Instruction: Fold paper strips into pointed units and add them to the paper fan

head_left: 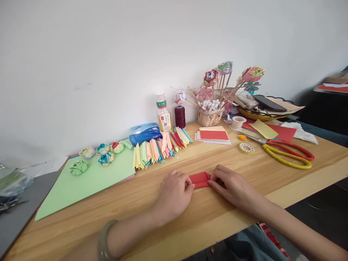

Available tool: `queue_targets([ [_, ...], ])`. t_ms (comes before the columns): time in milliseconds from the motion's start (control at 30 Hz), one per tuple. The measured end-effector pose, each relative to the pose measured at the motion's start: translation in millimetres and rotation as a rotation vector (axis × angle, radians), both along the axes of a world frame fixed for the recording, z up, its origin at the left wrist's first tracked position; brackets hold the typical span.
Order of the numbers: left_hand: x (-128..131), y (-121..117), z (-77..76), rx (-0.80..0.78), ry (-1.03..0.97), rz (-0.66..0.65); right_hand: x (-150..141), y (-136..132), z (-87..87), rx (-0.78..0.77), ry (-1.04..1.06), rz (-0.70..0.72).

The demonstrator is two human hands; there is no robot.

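A folded strip of red paper lies low over the wooden table between my two hands. My left hand pinches its left end, with thumb and forefinger closed on the edge. At the other end, the fingers of my right hand grip a corner that is folded to a slant. Beyond my hands stands a row of folded paper pieces in several colours. A stack of cut paper rectangles, red on top, lies behind my right hand.
Scissors with red and yellow handles, a tape roll and a spool lie at right. Paper flowers rest on green sheets at left. A tissue pack, bottle, thread cone and basket stand behind.
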State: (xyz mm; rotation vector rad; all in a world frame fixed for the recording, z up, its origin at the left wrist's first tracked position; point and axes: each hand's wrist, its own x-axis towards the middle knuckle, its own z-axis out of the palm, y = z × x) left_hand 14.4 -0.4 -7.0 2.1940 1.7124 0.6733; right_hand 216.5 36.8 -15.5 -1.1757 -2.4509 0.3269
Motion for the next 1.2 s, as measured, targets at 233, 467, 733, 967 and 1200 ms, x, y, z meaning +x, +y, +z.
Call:
queue_targets([
  [233,3.5,3.1,1.2,0.005,0.080,0.010,-4.3,-2.0,4.3,0.089,-0.105,-0.010],
  [467,4.4,2.8,0.6,0.017,0.121,0.002,-6.6,-3.3,5.1,0.157,-0.178,-0.034],
  [733,1.7,0.5,-2.5,0.030,0.106,-0.008,1.3,1.0,3.3,0.143,-0.141,-0.031],
  [967,-1.3,-3.1,-3.5,0.107,0.008,-0.166,8.7,2.4,7.4,0.159,-0.108,0.080],
  [1200,1.6,-5.7,-6.0,0.287,0.198,-0.298,19.2,-3.7,12.5,0.326,-0.182,0.337],
])
